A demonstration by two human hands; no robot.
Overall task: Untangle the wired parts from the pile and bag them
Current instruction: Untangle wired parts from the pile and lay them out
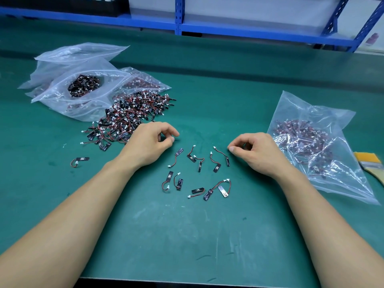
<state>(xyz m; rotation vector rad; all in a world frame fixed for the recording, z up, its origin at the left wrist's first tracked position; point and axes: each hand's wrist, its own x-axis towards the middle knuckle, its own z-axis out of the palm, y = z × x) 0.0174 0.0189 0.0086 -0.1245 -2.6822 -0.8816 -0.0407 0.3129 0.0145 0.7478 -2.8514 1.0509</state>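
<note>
Fingers of the left hand (pixel 149 142) and right hand (pixel 255 151) curl loosely on the bench (pixel 187 235), holding nothing. Separated wired parts (pixel 197 173) lie just right of the pile (pixel 133 115); a filled bag (pixel 311 146) lies farther right.

The table (pixel 187 235) is topped with a matt green mat, scuffed with pale scratches and smudges toward its near edge. The bags (pixel 307 109) at its left and right sides are thin clear plastic, glossy and crinkled. The wired parts (pixel 198 163) have flat black bodies, thin red and black insulated wires and white plastic connectors; one flipped part (pixel 223 191) shows a silvery, metallic face. The shelving (pixel 178 17) beyond the far edge is blue painted metal.
</note>
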